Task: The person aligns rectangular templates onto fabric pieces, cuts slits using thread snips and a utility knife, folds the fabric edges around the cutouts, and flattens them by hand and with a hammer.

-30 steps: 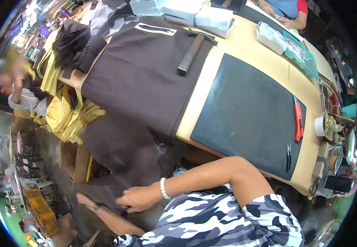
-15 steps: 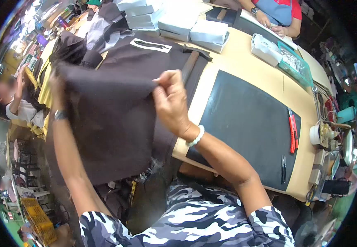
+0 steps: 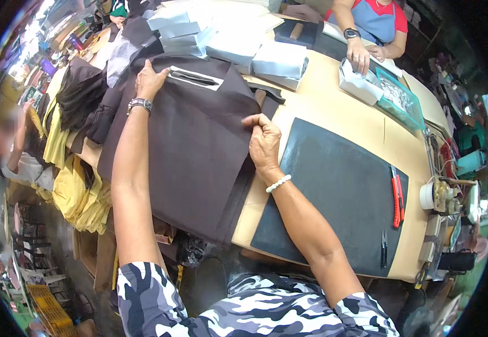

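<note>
A dark brown fabric panel [image 3: 193,157] lies spread over the left part of the table and hangs past its front edge. A white-bordered slot [image 3: 196,78], perhaps a zipper opening, shows near its far end. My left hand [image 3: 149,84] rests on the panel's far left part beside that slot, thumb and forefinger apart. At the right edge of the fabric my right hand [image 3: 265,143] is closed, its curled fingers at a slightly raised fold; the fingertips are a little blurred. Right of it lies a black cutting mat [image 3: 334,191].
A red utility knife [image 3: 396,196] and small black snips [image 3: 384,250] lie on the mat. White boxes [image 3: 280,62] stand at the back. Across the table, a co-worker's hand [image 3: 358,58] reaches into a white box beside a teal basket [image 3: 400,101]. Yellow cloth [image 3: 81,194] hangs at left.
The raised fabric has come down flat on the table. My left hand has moved up and right across it; my right hand has moved right and slightly down.
</note>
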Tool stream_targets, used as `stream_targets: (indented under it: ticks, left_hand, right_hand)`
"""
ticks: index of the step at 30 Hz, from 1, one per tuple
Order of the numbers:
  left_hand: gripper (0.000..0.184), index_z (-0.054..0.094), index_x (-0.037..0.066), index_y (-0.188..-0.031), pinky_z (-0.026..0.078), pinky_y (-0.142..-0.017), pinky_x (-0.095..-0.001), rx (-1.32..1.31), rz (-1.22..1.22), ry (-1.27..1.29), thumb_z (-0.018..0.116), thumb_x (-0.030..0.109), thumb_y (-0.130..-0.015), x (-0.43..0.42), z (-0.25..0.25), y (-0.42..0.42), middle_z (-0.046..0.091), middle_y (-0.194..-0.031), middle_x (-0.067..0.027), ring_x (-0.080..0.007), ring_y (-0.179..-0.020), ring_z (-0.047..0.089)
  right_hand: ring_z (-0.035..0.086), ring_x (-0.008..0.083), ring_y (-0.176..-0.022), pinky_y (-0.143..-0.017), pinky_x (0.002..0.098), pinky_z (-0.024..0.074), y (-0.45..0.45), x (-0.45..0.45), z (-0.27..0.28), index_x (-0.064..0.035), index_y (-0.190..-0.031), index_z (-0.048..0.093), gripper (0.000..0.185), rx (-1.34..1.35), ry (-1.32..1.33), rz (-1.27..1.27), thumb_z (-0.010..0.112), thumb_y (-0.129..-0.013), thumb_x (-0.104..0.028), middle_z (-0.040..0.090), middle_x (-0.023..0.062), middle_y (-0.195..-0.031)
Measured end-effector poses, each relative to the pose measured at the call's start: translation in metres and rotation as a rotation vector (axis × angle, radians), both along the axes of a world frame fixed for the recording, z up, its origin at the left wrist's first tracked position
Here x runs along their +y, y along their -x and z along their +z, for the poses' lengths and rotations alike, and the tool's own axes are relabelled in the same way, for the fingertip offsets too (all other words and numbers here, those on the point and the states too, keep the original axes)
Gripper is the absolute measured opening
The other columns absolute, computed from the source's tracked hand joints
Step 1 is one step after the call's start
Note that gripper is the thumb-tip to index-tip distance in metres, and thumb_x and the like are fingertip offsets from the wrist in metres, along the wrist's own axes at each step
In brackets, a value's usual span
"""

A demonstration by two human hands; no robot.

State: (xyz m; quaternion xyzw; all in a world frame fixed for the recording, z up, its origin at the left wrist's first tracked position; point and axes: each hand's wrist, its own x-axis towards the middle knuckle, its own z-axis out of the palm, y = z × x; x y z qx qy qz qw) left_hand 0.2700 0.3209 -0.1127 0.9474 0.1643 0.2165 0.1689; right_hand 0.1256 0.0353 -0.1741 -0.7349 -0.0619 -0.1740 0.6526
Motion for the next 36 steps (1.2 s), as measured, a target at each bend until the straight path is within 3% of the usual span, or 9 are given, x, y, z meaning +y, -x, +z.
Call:
stream_targets:
  ticks: [1,5,8,11,14,17,23,26,36]
  left_hand:
    - [0.085,0.035,0.002,-0.136,0.042,-0.094,-0.0417,0.08,-0.025,0.0,0.067,0.048,-0.072,0.0,-0.001,-0.003,0.054,-0.12,-0.0254,-0.0368,-0.113,0.052]
    - [0.095,0.013,0.006,-0.144,0.035,-0.1,-0.044,0.004,-0.119,0.059,0.062,0.052,-0.077,-0.005,-0.022,-0.007,0.038,-0.138,-0.0222,-0.0351,-0.126,0.038]
    - [0.092,0.015,0.007,-0.144,0.032,-0.101,-0.0509,-0.107,-0.096,-0.03,0.06,0.053,-0.078,-0.016,-0.045,-0.004,0.034,-0.141,-0.0206,-0.0369,-0.129,0.033]
    - [0.08,0.031,0.011,-0.141,0.026,-0.103,-0.0556,-0.011,-0.163,-0.062,0.052,0.059,-0.08,-0.024,-0.066,0.002,0.033,-0.142,-0.0204,-0.0387,-0.133,0.027]
    - [0.074,0.04,0.012,-0.136,0.021,-0.105,-0.0572,0.027,-0.146,-0.039,0.049,0.061,-0.082,-0.03,-0.071,0.004,0.032,-0.142,-0.0207,-0.039,-0.134,0.024]
    - [0.072,0.041,0.011,-0.135,0.022,-0.104,-0.0585,0.014,-0.072,-0.135,0.05,0.059,-0.082,-0.039,-0.065,0.007,0.033,-0.142,-0.0203,-0.0385,-0.134,0.024]
    - [0.065,0.048,0.009,-0.13,0.023,-0.103,-0.0588,-0.206,-0.217,-0.318,0.053,0.054,-0.083,-0.076,-0.049,0.022,0.036,-0.14,-0.02,-0.0374,-0.133,0.025]
    - [0.067,0.051,0.009,-0.127,0.019,-0.105,-0.058,-0.125,-0.345,-0.349,0.051,0.059,-0.081,-0.094,-0.051,0.023,0.039,-0.138,-0.02,-0.0379,-0.133,0.026]
    - [0.069,0.058,0.011,-0.122,0.009,-0.107,-0.0574,0.039,-0.236,-0.161,0.051,0.063,-0.077,-0.113,-0.065,0.018,0.043,-0.136,-0.0165,-0.035,-0.133,0.025]
  right_hand:
    - [0.059,0.0156,-0.073,-0.07,0.0285,0.0468,-0.001,0.002,0.0,-0.0011,-0.102,0.061,0.025,-0.087,-0.018,-0.003,0.045,-0.085,0.007,0.063,0.0091,-0.082]
    - [0.059,0.0259,-0.093,-0.083,0.0297,0.0451,-0.003,0.003,0.001,0.002,-0.114,0.057,0.033,-0.022,0.038,-0.058,0.047,-0.083,0.005,0.059,0.0151,-0.103]
    - [0.052,0.0127,-0.077,-0.074,0.0256,0.0448,-0.005,0.003,-0.001,0.0004,-0.122,0.053,0.038,0.12,0.041,-0.05,0.052,-0.084,-0.002,0.058,0.0092,-0.106]
    - [0.055,0.0316,-0.103,-0.092,0.0349,0.041,-0.002,0.002,0.005,0.0088,-0.122,0.048,0.043,0.121,0.036,-0.049,0.052,-0.081,-0.004,0.055,0.0203,-0.11]
    - [0.051,0.0341,-0.109,-0.096,0.0356,0.0382,-0.004,0.0,0.005,0.0103,-0.124,0.045,0.046,0.2,0.037,-0.058,0.053,-0.081,-0.006,0.051,0.0226,-0.115]
    - [0.048,0.014,-0.07,-0.069,0.0267,0.0435,-0.011,0.001,-0.008,0.0053,-0.129,0.045,0.05,0.154,0.13,-0.121,0.055,-0.081,-0.008,0.054,0.0087,-0.102]
    - [0.048,0.0133,-0.073,-0.07,0.0261,0.0436,-0.016,-0.001,-0.01,0.0046,-0.135,0.035,0.06,0.217,0.131,-0.093,0.054,-0.08,-0.007,0.053,0.0086,-0.111]
    - [0.048,0.035,-0.115,-0.099,0.0359,0.036,-0.007,-0.005,0.013,0.008,-0.135,0.033,0.06,0.317,-0.028,0.013,0.049,-0.079,-0.004,0.044,0.0257,-0.127]
    - [0.058,0.0326,-0.099,-0.088,0.0384,0.0431,-0.022,-0.011,0.0,0.003,-0.137,0.028,0.058,0.382,0.061,-0.125,0.045,-0.082,0.001,0.057,0.0223,-0.106]
